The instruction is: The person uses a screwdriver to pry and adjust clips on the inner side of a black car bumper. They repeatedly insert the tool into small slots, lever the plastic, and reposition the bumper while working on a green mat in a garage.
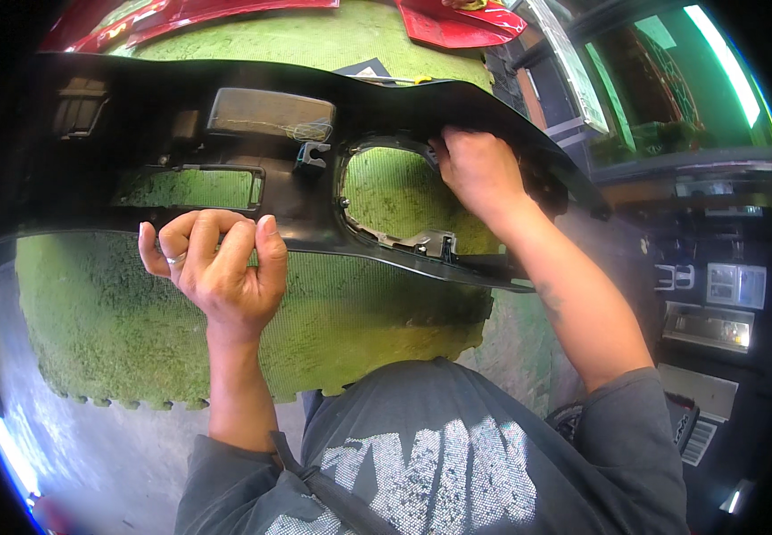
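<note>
A large black plastic car panel [301,201], shaped like a bumper cover, stretches across the view with several openings in it. My left hand [228,267] is at its near edge, below a slot-shaped opening. The fingers there are curled, a ring on one, and whatever they may hold is hidden. At the right side of the big rounded opening, my right hand [484,174] is closed on the panel's rim; its fingertips are partly hidden. A grey clip [313,156] sits left of that opening. Along the opening's lower edge runs a bracket [421,242].
Beneath the panel lies a worn green foam mat [163,330] with toothed edges. Red body panels [462,24] rest at the far side. To the right are a dark window with green reflections [671,80] and a metal-framed box [709,326].
</note>
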`<state>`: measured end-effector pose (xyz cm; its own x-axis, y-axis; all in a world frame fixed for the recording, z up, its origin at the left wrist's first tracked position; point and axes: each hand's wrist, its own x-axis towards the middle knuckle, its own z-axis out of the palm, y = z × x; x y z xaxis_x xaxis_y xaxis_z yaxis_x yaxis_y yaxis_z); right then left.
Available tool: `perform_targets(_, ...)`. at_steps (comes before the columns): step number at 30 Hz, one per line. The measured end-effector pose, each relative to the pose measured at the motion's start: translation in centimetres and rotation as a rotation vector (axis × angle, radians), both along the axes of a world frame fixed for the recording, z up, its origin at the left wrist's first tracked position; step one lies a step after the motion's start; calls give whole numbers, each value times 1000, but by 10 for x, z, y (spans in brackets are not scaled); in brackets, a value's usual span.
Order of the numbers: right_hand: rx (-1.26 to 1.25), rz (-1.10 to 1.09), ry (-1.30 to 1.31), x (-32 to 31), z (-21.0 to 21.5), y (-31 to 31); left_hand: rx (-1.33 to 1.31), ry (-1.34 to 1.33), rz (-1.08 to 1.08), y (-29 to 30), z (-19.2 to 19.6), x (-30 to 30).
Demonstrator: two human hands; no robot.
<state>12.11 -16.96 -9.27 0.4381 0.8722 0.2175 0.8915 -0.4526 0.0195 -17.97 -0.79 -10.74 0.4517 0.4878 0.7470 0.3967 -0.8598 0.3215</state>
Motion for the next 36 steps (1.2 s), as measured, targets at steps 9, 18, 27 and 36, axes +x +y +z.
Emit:
perform_targets(9, -31, 149, -50, 9, -3, -9, 22, -4, 8, 0, -1, 1)
perform_targets(18, -152, 48, -38, -3, 16, -6, 11, 9, 4, -1, 2, 0)
perform_targets(27, -101, 127, -78, 2, 6, -9, 13, 6, -4, 0, 3, 0)
perform_targets(36, -146, 60, -50, 2, 12, -6, -4, 35, -7, -3, 4, -2)
